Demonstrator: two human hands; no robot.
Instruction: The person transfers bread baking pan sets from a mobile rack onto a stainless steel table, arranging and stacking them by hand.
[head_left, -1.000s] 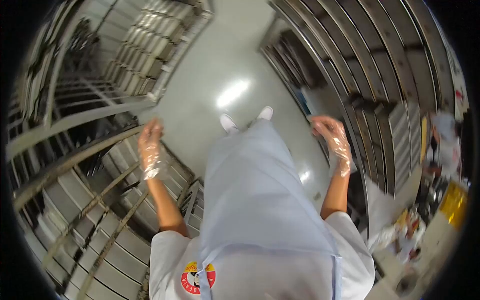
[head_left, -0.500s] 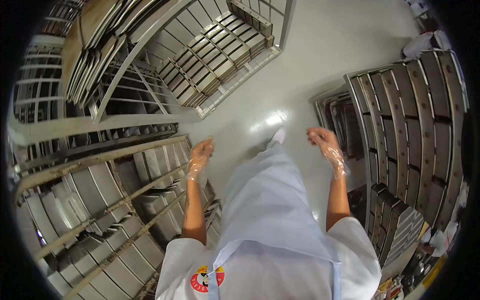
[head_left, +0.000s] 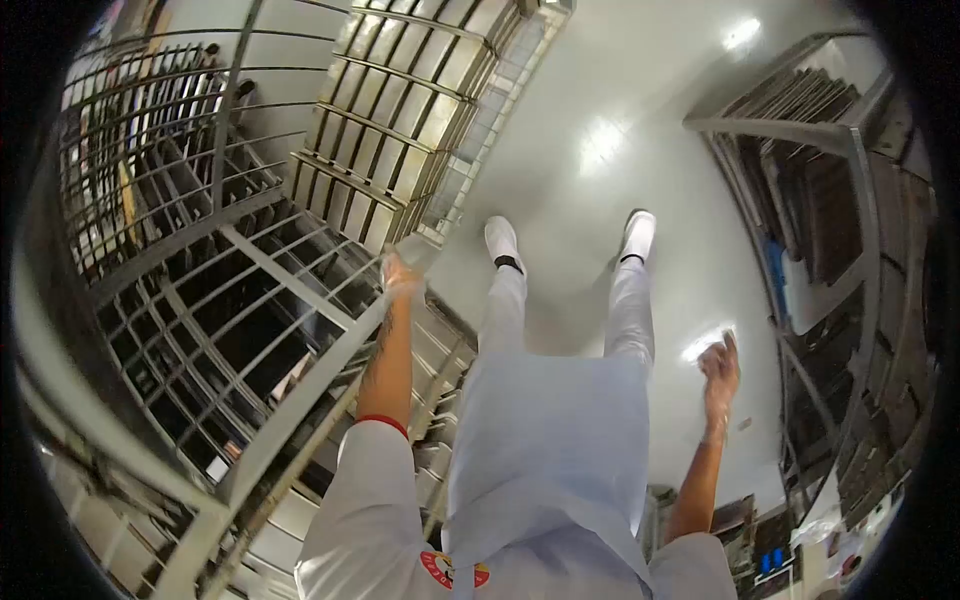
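My left hand (head_left: 402,275), in a clear plastic glove, hangs beside the metal rack (head_left: 290,270) on the left; its fingers are blurred and partly hidden. My right hand (head_left: 719,372) is over the floor on the right, fingers loosely bent with one stretched out, and nothing shows in it. Between my arms are the pale blue apron (head_left: 550,430) and my white shoes (head_left: 502,240), set apart on the grey floor (head_left: 570,190).
Stacked metal pans (head_left: 400,100) stand at the upper left. On the right, a metal rack frame (head_left: 865,200) holds dark trays (head_left: 800,200), with a blue item (head_left: 776,270) beside them. Two small blue objects (head_left: 771,560) are at the lower right.
The view has shifted along the racks, and both shoes and white trouser legs now show. My right hand has dropped lower and farther right. The left rack's bars are nearer my left arm.
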